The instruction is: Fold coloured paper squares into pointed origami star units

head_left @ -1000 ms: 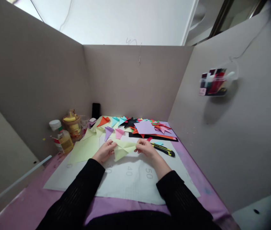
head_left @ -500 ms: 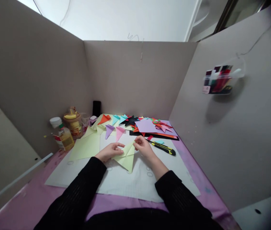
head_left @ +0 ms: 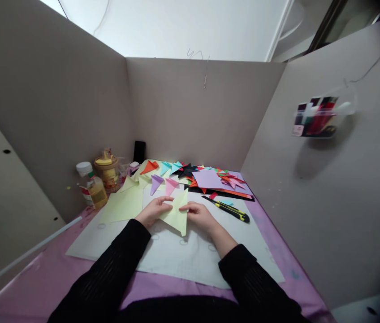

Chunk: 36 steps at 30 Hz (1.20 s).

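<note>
Paper first: the pale green folded paper (head_left: 178, 214) sits right between your two hands, low over the white cutting mat (head_left: 190, 255). Its long way runs up and down from you, with one sharp tip pointing away from you and one pointing back at you. Both hands are just as near to it, one on each side.

Your left hand (head_left: 152, 211) pinches the left edge with its fingers closed on the paper. Your right hand (head_left: 199, 213) does the same on the right edge, thumb and fingers shut on it.

The paper looks like a pointy kite shape with a fold line across the middle. It is thin, light and a soft yellow-green.

Just beside your left hand lies a bigger flat green sheet (head_left: 123, 205). A yellow and black craft knife (head_left: 231, 210) lies near your right hand, not touching it. Farther back is a pile of colored folded papers (head_left: 206, 178), orange, blue, black, purple and pink. A glue bottle (head_left: 93, 188) and a jar (head_left: 108, 171) stand at the far left by the wall.
</note>
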Tool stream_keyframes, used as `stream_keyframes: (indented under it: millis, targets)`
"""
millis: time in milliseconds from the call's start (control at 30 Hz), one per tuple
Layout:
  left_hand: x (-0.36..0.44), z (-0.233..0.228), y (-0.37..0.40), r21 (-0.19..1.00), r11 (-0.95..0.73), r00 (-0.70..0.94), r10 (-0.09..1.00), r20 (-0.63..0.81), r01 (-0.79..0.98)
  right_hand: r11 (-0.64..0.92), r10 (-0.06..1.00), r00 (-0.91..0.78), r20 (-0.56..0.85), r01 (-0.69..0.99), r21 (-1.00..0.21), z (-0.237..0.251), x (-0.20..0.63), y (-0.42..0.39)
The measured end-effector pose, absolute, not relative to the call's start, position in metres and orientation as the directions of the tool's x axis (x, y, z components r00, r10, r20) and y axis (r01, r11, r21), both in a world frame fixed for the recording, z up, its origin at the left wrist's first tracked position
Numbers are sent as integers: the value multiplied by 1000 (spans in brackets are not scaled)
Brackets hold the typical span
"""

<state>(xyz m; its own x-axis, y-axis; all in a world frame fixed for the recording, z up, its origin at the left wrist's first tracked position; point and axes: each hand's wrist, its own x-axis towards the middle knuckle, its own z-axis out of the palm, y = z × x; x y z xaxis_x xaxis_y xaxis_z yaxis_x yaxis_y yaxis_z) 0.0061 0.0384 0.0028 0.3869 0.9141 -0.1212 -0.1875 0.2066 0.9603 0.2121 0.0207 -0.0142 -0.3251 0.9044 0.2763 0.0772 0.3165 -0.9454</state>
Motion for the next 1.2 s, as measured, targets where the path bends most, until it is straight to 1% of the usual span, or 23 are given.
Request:
stream_keyframes:
  millis: [67,133,200,267,367,500,600,733,800,933,1067,1200]
  targets:
    - [5,6,39,964,145,362,931,-55,-224,297,926,-252,281,29,-954,-13,214,23]
    - [2,9,40,973,58,299,954,13,-225,285,941,-183,284,-20,-958,-11,217,26]
    - [-2,11,41,984,-56,257,961,99,-170,280,950,-125,285,-59,-958,-10,220,29]
    - [-5,12,41,982,-165,285,941,185,-92,264,959,-80,272,-99,-960,-9,222,31]
    - [-6,14,38,968,-250,355,907,228,16,222,972,-43,233,-179,-958,-10,223,33]
    - [-1,16,33,938,-325,293,915,279,122,199,977,-33,211,-225,-954,-12,221,33]
    - [1,15,32,931,-333,224,929,296,149,228,970,-37,239,-192,-955,-11,220,33]
    - [0,13,35,933,-343,162,932,324,104,327,943,-33,331,-99,-940,-11,222,33]
    - [-1,13,35,918,-378,168,919,357,117,376,924,-35,380,-77,-923,-12,223,33]
    - [-2,13,34,852,-490,217,866,451,184,461,886,-22,462,-48,-886,-15,222,34]
    - [-2,11,34,809,-547,175,836,519,214,481,875,63,480,2,-877,-16,221,33]
    - [-1,8,34,793,-570,144,821,552,214,495,862,102,496,42,-868,-17,222,32]
